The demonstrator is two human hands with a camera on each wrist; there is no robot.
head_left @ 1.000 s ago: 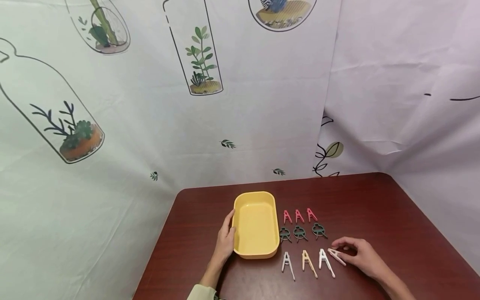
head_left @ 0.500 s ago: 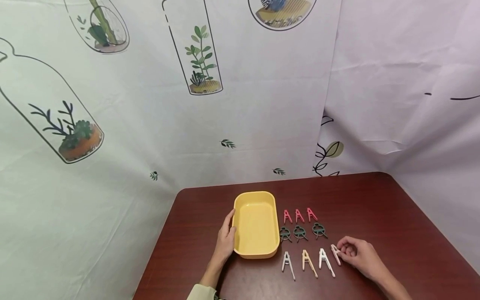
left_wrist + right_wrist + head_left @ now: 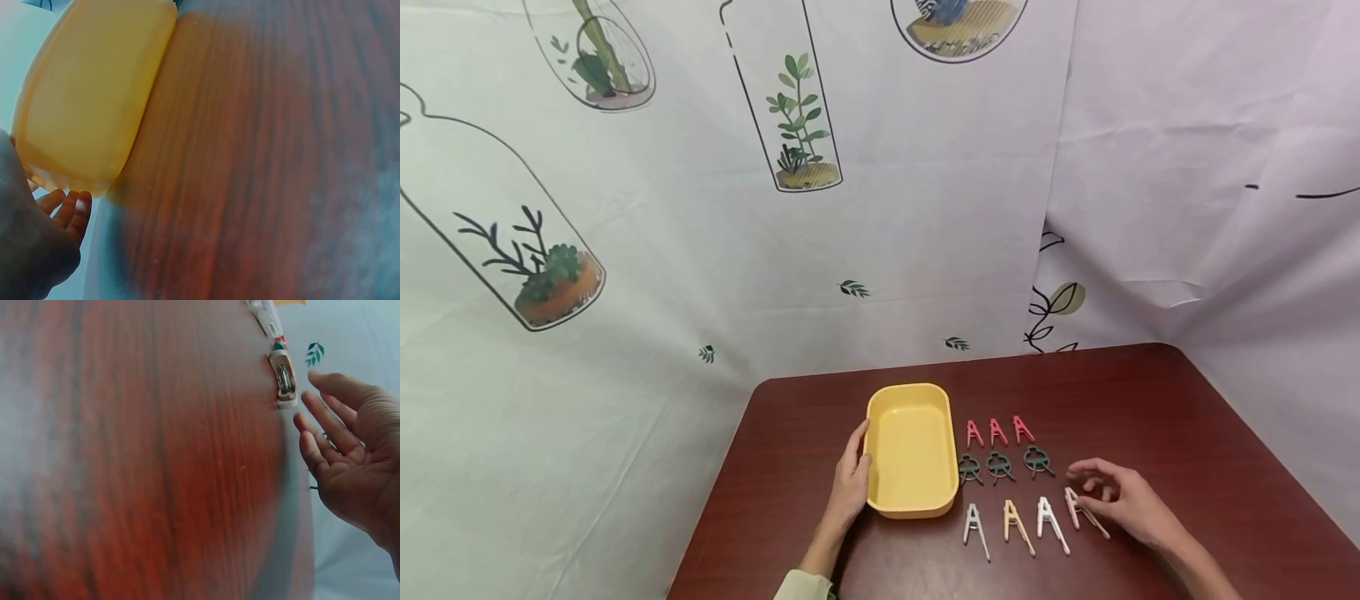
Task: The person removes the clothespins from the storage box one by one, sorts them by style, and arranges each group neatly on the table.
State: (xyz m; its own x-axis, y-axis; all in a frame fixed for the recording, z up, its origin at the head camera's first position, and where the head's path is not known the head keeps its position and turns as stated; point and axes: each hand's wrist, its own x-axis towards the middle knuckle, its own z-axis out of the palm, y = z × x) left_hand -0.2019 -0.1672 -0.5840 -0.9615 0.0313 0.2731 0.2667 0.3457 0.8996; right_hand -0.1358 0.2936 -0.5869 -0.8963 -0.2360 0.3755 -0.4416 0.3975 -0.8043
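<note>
My left hand (image 3: 850,483) grips the left side of a yellow plastic basin (image 3: 913,454), thumb at the rim and fingers against the outer wall. In the left wrist view, the fingertips (image 3: 82,201) press on the basin's end. My right hand (image 3: 1123,504) hovers with relaxed, spread fingers beside a pale pink clothespin (image 3: 1071,508), at the right end of the nearest row. That clothespin (image 3: 284,381) shows apart from the fingers in the right wrist view. To its left lie a white clothespin (image 3: 1043,512), a yellowish clothespin (image 3: 1011,518) and a greyish-white clothespin (image 3: 973,521).
Behind that row are dark green round clips (image 3: 999,467), and farther back small red clothespins (image 3: 997,432). All lie right of the basin on a dark red-brown table (image 3: 1120,400). A patterned white cloth (image 3: 887,250) hangs behind the table.
The pale pink clothespin has been turned from slanting to upright in line with the others, and my right hand has let go of it. The left hand and basin have stayed put.
</note>
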